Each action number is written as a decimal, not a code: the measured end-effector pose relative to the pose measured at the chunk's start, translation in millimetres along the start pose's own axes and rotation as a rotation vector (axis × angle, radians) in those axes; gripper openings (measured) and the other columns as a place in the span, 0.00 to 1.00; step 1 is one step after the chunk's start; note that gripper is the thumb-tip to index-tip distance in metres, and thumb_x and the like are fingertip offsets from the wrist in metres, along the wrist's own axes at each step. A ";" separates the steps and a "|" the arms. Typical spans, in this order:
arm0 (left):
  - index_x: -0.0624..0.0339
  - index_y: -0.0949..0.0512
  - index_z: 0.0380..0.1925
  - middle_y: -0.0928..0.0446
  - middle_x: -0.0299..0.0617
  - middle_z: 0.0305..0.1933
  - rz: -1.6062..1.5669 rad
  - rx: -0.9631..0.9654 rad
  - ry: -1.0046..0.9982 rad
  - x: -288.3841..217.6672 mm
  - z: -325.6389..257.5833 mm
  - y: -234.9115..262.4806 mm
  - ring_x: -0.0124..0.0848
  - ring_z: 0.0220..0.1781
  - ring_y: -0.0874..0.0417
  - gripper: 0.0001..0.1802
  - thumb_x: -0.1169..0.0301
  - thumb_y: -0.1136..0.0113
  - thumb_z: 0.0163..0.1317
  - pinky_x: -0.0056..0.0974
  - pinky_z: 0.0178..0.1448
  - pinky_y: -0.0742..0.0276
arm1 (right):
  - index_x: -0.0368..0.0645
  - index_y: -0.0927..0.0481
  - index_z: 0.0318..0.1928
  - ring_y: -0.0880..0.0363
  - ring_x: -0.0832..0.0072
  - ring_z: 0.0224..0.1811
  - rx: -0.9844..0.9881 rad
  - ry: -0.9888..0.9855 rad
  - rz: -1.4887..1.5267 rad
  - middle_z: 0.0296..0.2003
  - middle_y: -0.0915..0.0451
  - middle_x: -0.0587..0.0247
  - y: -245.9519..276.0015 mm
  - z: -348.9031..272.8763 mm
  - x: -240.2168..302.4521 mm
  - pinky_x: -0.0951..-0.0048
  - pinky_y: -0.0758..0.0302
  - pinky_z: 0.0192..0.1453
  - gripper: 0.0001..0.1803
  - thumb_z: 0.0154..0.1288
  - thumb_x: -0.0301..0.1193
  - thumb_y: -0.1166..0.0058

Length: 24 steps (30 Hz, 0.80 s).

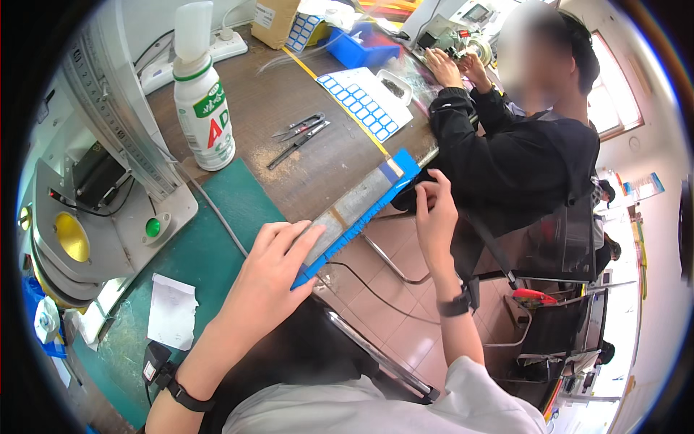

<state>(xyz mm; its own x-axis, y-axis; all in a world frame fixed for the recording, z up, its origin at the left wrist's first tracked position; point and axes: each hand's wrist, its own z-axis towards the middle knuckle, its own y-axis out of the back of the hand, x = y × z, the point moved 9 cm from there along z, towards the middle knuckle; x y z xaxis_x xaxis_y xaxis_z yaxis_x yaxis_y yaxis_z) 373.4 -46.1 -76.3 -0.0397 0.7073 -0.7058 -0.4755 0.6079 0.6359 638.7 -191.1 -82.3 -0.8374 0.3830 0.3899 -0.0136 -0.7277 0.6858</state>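
A long grey metal bar (354, 207) with a blue fringe-like strip along its near side lies at the table's edge. Its near left end is under my left hand (271, 264), whose fingers rest over the top while the thumb hooks round the blue edge. My right hand (437, 210) is raised just off the bar's far right end, thumb and fingers curled together; whatever is between them, if anything, is too small to make out. A yellow strip (340, 107) runs from the back of the table to that far end.
Thread snips (300, 126) and tweezers (298, 146) lie on the brown table. A white bottle (204, 119) stands beside a green mat (231, 199). To the left is a machine with a green button (152, 227). A person in black (513, 155) works close on the right.
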 end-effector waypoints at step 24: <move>0.59 0.26 0.70 0.23 0.47 0.68 -0.032 -0.005 -0.031 -1.7 -2.1 -1.9 0.50 0.67 0.24 0.44 0.78 0.22 0.49 0.50 0.72 0.24 | 0.39 0.16 0.45 0.25 0.81 0.28 0.283 0.296 0.174 0.27 0.21 0.71 -26.1 -16.9 43.7 0.76 0.30 0.30 0.09 0.66 0.18 0.34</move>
<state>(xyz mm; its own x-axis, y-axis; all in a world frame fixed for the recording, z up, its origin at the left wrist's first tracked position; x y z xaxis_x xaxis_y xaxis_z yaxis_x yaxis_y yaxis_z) 372.6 -49.2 -76.9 0.0027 0.6986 -0.7156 -0.4807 0.6284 0.6116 593.2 -165.0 -93.5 -0.9348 0.0592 0.3503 0.2574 -0.5667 0.7827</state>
